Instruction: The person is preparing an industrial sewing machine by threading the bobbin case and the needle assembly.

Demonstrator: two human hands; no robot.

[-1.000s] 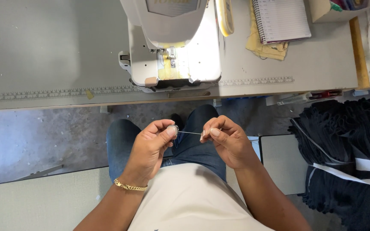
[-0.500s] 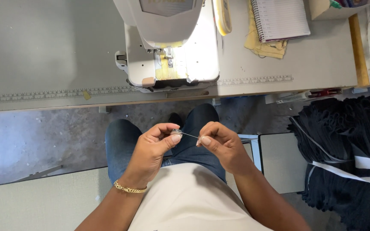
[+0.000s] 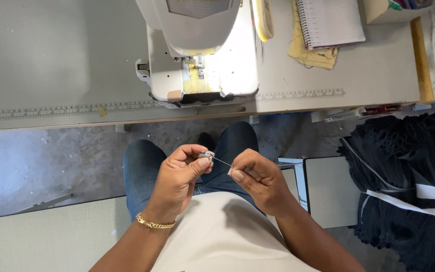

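My left hand (image 3: 178,177) pinches a small round metal bobbin (image 3: 206,154) between thumb and fingers, above my lap. A thin thread (image 3: 221,161) runs from the bobbin to my right hand (image 3: 259,177), which pinches the thread's other end. Both hands are close together over my blue jeans (image 3: 142,166). A gold bracelet (image 3: 154,223) sits on my left wrist. The white sewing machine (image 3: 197,50) stands on the grey table (image 3: 51,65) ahead of me, untouched.
A spiral notebook (image 3: 328,22) lies on yellow cloth right of the machine. A measuring scale runs along the table's front edge (image 3: 51,110). A stack of black fabric with white bands (image 3: 409,186) sits at my right. Concrete floor (image 3: 41,161) lies below.
The hands have drawn slightly apart and lower, with the thread stretched between them. The view has shifted a little; the bobbin stays in the left hand.
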